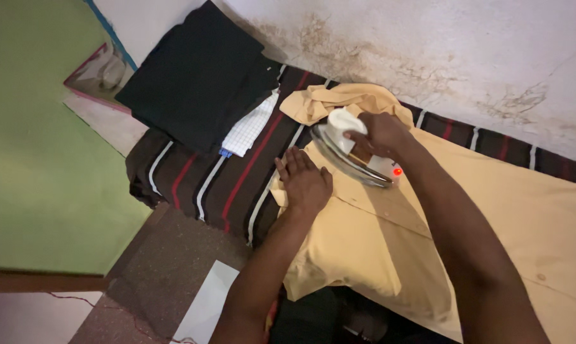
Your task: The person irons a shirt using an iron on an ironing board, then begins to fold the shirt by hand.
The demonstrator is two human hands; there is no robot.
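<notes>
Shirt (377,242), tan and buttoned, lay across a striped blanket (218,185) near a stained wall (441,57). The right hand (380,134) gripped the iron (355,156) (its light glowing red) at the collar, while the left hand (304,181) lay flat and unclenched, apparently keeping the cloth taut. Dark folded clothes (195,76) sat far left.

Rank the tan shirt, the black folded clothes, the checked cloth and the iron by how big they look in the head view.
1. tan shirt, largest, though nearest the camera
2. black folded clothes
3. iron and checked cloth: look alike, both partly hidden, so unranked. The right hand covers part of the iron.
</notes>
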